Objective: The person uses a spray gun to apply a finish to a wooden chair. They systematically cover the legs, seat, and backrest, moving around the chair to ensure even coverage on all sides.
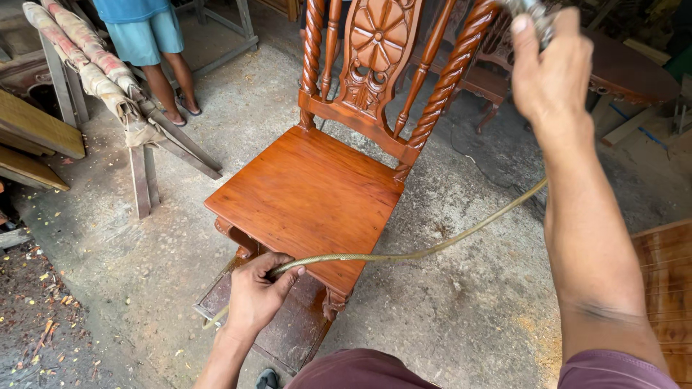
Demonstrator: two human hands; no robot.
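the left hand [254, 297] is closed around a pale hose [404, 254] at the front edge of the carved wooden chair [310, 194], while the raised right hand [551, 68] grips a metal spray tool [532, 16] beside the chair's twisted back post.

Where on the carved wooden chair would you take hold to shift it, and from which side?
Probably the twisted back posts of the chair, gripped from behind. They stand upright, are slim enough to wrap, and are free. The flat seat offers only edges, and the left hand with the hose crowds its front.
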